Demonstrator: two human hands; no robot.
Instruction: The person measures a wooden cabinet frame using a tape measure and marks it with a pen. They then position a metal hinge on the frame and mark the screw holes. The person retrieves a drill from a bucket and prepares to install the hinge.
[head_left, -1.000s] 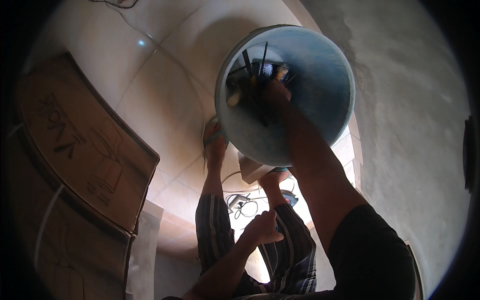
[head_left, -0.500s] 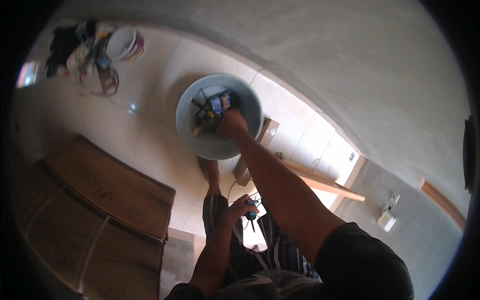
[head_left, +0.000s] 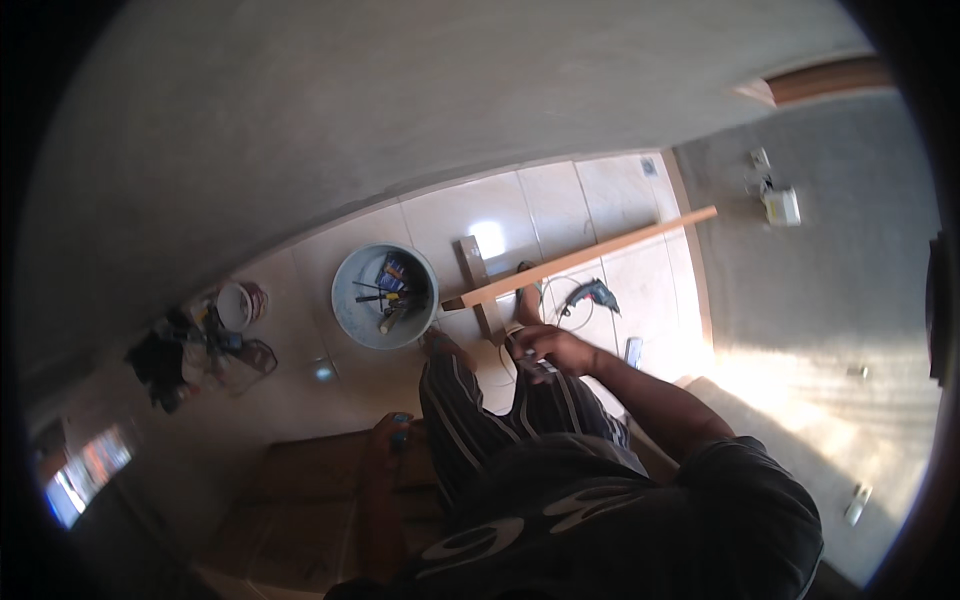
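Note:
My left hand (head_left: 384, 436) is closed around a small blue-handled tool (head_left: 400, 437), low beside my left thigh and in front of brown cardboard; shadow hides the tool's exact kind. Above my right knee, my right hand (head_left: 560, 350) grips a small greyish, flat-looking object (head_left: 540, 368), too blurred to name. To the left of my feet stands a round grey tub (head_left: 345, 315). Inside it lie a dark blue pack (head_left: 392, 275) and several hand tools, one with a pale handle (head_left: 388, 324).
A long wooden board (head_left: 600, 250) rests across a shorter wood block (head_left: 472, 258). Beyond my right foot lies a corded drill (head_left: 592, 295) on the tiles. Cardboard (head_left: 300, 500) lies at lower left. A white bucket (head_left: 235, 306) and a dark pile (head_left: 165, 365) stand far left.
My right hand has come out of the tub and back over my right knee with a small greyish object. My left hand has moved left with the blue-handled tool. The view has turned.

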